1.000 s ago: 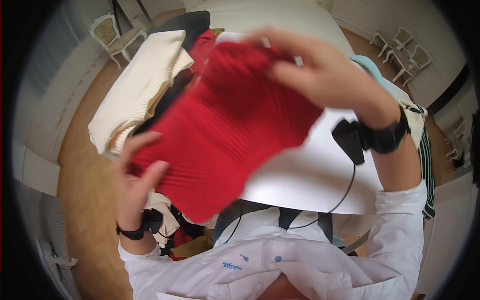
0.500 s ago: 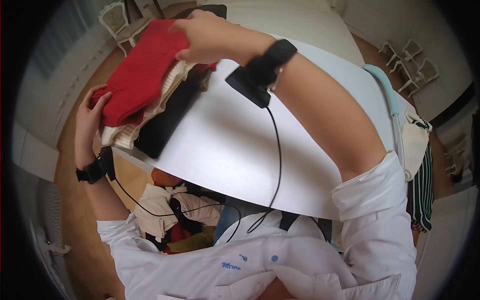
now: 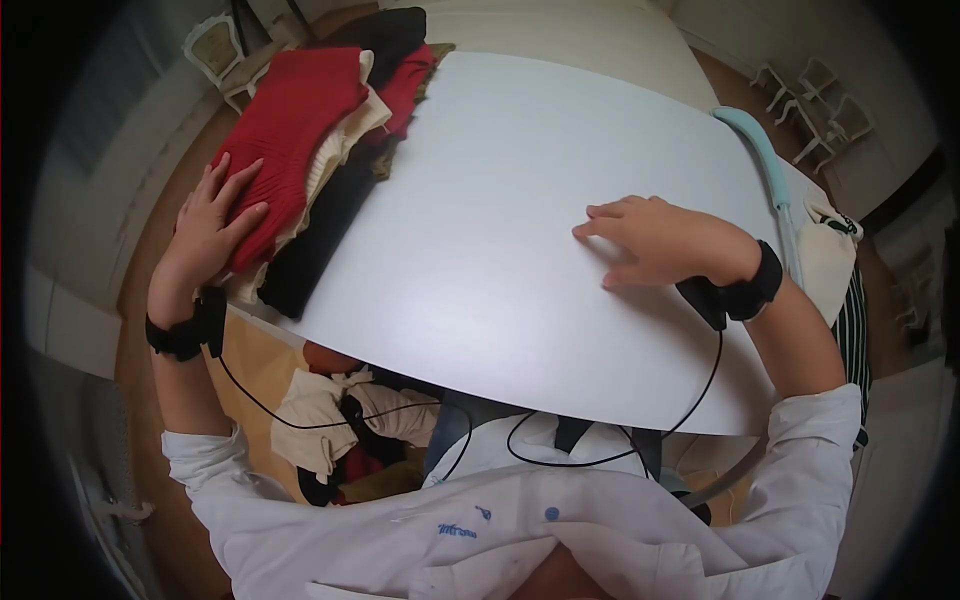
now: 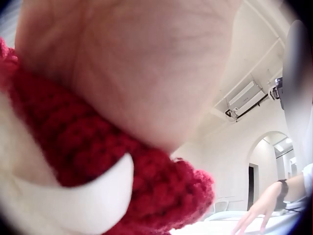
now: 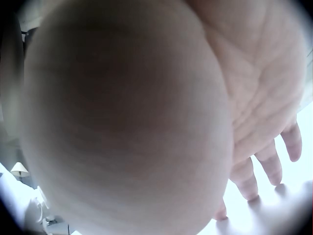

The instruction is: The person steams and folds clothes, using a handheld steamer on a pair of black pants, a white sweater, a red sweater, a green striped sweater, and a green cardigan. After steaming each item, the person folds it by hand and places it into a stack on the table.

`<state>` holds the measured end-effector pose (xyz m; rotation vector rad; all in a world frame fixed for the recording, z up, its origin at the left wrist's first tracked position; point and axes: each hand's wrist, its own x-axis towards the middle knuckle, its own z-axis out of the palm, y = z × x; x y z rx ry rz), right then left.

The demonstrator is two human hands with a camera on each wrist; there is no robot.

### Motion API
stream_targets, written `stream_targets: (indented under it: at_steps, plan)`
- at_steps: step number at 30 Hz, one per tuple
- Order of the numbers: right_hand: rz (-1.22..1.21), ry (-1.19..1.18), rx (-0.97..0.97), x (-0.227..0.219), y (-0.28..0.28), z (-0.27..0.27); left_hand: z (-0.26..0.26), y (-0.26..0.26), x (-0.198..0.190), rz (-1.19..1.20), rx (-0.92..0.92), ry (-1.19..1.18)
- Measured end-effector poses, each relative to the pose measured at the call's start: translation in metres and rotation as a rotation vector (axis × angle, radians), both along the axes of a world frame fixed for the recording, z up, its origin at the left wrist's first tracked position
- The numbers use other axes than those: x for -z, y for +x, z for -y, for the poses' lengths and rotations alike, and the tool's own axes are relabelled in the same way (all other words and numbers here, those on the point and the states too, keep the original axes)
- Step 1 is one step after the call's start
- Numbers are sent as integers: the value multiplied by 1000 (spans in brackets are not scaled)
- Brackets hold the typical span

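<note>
One chair (image 3: pixel 217 50) beyond red knitwear (image 3: pixel 290 120).

On your left stands an ornate white chair with a beige back (image 3: pixel 216 50); white open-backed chairs (image 3: pixel 824 131) stand on the brown floor (image 3: pixel 725 85) to your right.

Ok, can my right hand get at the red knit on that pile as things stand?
Probably yes: your right hand is open and empty, with bare white tabletop before the pile, and the red knit lies on top. Your left hand rests on its near end, so the far end looks freer.
</note>
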<state>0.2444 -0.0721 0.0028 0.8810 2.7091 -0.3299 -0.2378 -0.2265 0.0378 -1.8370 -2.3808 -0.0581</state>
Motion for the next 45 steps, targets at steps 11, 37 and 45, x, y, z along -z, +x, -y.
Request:
stream_targets:
  at_steps: [11, 37, 45]
  plan:
    - [-159, -215, 275, -69, 137, 93, 17, 66, -23, 197, 94, -72]
    - [-186, 120, 1194, -31, 419, 70, -112, 349, -17, 434, 1259, -170]
    - [-138, 285, 1380, -24, 428, 66, -203, 300, 31, 279, 599, -228]
